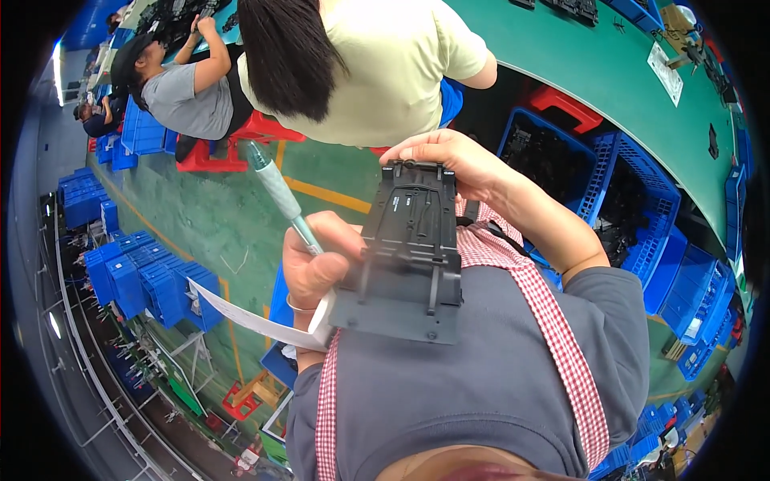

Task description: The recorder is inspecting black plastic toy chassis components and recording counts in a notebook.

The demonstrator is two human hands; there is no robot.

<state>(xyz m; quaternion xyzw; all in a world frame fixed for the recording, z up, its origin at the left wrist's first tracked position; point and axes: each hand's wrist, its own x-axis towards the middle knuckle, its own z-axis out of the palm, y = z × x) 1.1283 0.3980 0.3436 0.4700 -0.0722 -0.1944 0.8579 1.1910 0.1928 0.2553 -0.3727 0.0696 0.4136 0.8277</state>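
- Nearest is the person's gray shirt [465, 385], with red-and-white checked straps [561, 345] over it.
- In front of the chest is a black plastic part [409, 212], raised well above the floor; its long side runs away from the body, and its lower end looks blurred.
- The right hand [453, 160] grips the part's far end, thumb on top by the corner.
- The left hand [313, 268] holds a green pen [281, 192] slanting up and outward; its blurred fingertips are at the part's left edge, and whether they touch it I cannot tell.
- A white paper strip [249, 317] curves out to the left from beside the left wrist.
- To the right, blue crates [597, 180] hold dark pieces, next to a long green worktable [593, 76].
- Ahead, a co-worker in a pale yellow shirt [393, 72] faces away.
- To the left, stacked blue bins [148, 276] stand on the green floor [233, 196].
- Farther off, another co-worker in a gray shirt [188, 100] sits with arms raised over dark parts [172, 24].
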